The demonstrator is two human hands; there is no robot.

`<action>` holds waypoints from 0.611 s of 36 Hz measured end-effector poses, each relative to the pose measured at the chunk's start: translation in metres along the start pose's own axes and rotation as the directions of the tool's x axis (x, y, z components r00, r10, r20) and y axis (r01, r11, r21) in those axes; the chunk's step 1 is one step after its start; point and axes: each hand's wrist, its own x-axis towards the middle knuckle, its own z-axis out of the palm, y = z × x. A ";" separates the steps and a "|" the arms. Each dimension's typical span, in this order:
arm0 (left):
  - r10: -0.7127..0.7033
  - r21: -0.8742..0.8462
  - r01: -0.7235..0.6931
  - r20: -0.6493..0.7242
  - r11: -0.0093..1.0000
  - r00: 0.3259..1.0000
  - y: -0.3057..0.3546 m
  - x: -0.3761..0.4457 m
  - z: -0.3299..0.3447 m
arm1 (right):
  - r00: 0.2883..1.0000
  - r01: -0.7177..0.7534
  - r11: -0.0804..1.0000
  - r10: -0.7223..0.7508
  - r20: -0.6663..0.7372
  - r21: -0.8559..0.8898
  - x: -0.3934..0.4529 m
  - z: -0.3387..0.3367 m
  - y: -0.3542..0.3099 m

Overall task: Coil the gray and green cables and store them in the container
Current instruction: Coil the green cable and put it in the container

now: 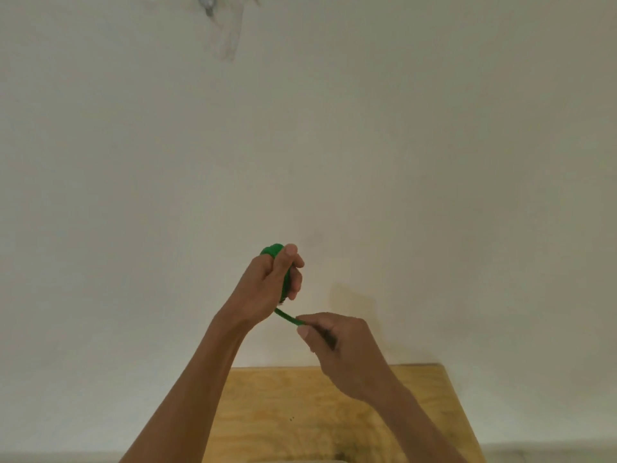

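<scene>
Above the wooden desk (334, 412), your left hand (267, 285) grips the coiled green cable (272, 250). Your right hand (337, 342) pinches its short free tail just to the right. The cable looks light and springy; keep the coil clamped while wrapping.

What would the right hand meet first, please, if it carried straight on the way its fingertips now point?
Probably the left hand: the right hand points up-left along the green cable it pinches, towards the coil held there. Depth is unclear.
</scene>
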 end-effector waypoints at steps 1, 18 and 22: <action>-0.008 0.037 0.008 0.016 0.999 1.000 -0.002 -0.002 0.001 | 0.999 0.048 0.993 -0.046 0.021 -0.104 0.002 -0.009 -0.003; -0.073 -0.465 0.360 0.527 0.809 0.847 0.015 -0.032 0.024 | 0.984 -0.148 0.695 0.032 0.176 0.704 0.042 -0.039 -0.025; -0.153 -0.409 0.359 0.457 0.839 0.876 0.012 -0.030 0.018 | 0.989 -0.056 0.729 0.134 -0.062 0.682 0.033 -0.019 -0.024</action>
